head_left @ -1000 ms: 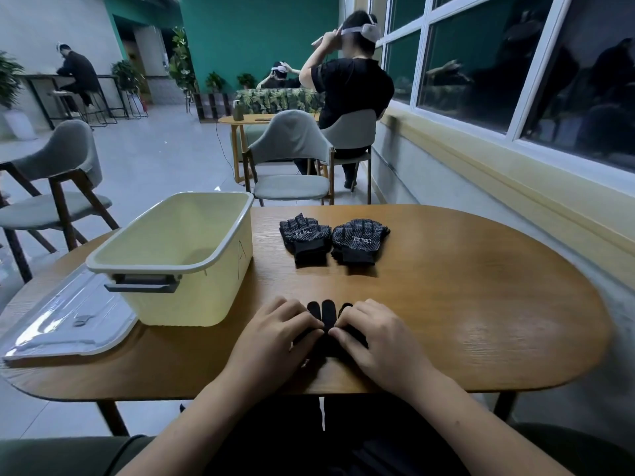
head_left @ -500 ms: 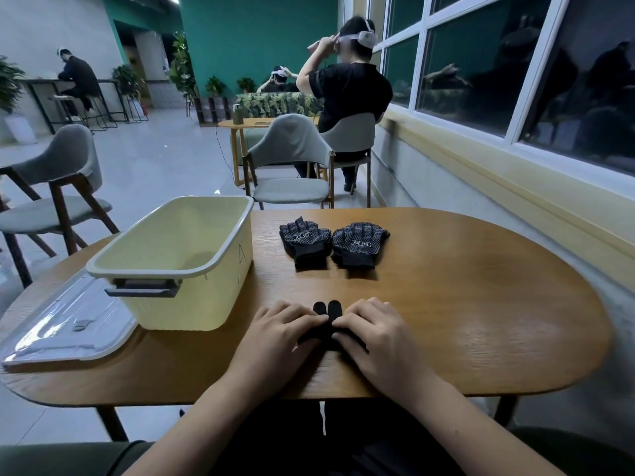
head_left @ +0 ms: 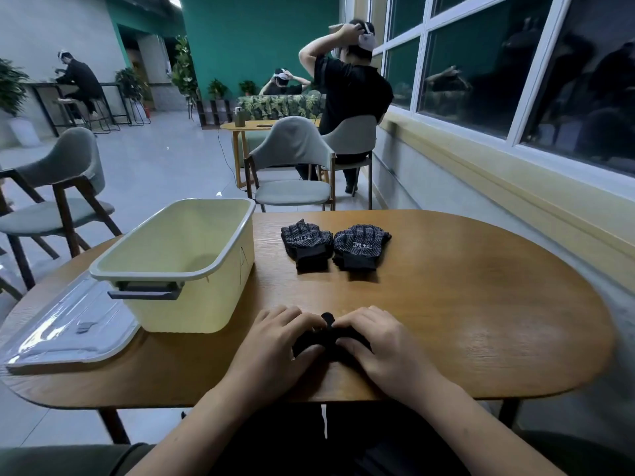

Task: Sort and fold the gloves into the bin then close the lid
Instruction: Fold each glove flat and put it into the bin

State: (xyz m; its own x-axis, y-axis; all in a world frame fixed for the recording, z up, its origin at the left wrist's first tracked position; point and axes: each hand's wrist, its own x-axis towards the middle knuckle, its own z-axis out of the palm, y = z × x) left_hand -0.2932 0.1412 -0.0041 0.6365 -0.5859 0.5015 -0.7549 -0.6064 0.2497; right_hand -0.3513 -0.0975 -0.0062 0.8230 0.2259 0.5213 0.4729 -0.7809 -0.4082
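Observation:
A black glove (head_left: pixel 330 338) lies bunched near the table's front edge, mostly hidden under my hands. My left hand (head_left: pixel 275 341) and my right hand (head_left: pixel 381 345) both grip it with curled fingers, one on each side; only a fingertip of the glove sticks up between them. Two folded black dotted gloves sit side by side further back, the left one (head_left: pixel 305 242) and the right one (head_left: pixel 359 245). The pale yellow bin (head_left: pixel 192 266) stands open on the left. Its clear lid (head_left: pixel 65 331) lies flat beside it at the table's left edge.
The wooden table (head_left: pixel 464 321) has bare surface to the right. Grey chairs stand beyond the table and to the left. Several people sit further back in the room. A window wall runs along the right.
My hands have drawn closer together and bunched the glove. Fewer of its fingers now show between them.

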